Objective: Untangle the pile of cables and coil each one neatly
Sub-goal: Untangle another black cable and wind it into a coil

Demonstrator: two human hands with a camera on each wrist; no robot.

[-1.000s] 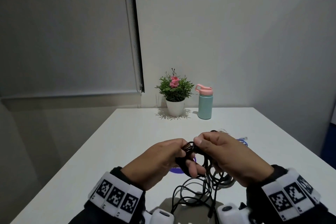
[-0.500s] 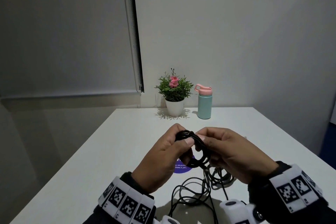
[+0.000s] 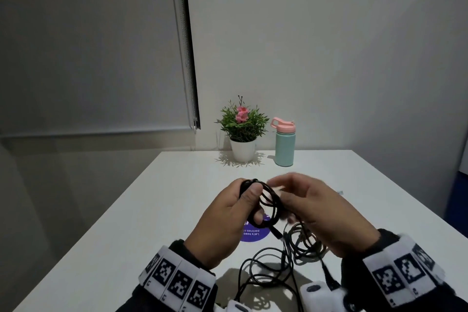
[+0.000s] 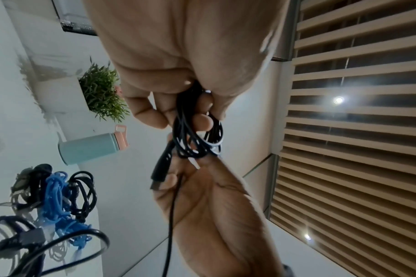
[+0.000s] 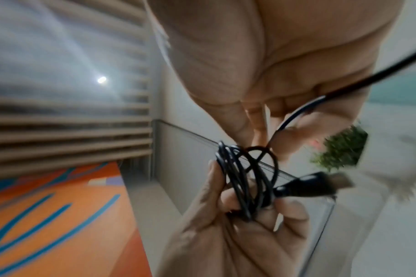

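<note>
My left hand (image 3: 243,207) grips a small coil of black cable (image 3: 268,200) above the white table (image 3: 157,210), fingers curled through its loops. The coil (image 5: 244,178) and its USB plug (image 5: 316,183) show clearly in the right wrist view. My right hand (image 3: 316,207) is blurred beside the coil and pinches the free strand (image 5: 294,114) of the same cable. The plug (image 4: 159,168) lies against the right palm. The strand's slack (image 3: 263,268) trails onto the table. A tangle with a blue cable (image 4: 55,202) and black ones lies by my right hand.
A potted plant (image 3: 241,134) and a teal bottle with a pink lid (image 3: 285,145) stand at the table's far edge by the wall. A purple round sticker (image 3: 255,234) lies under my hands. A blind covers the window on the left.
Both hands have risen a little with the coil. The right hand has let go of the coil's top and swings the free strand round it, now blurred.
</note>
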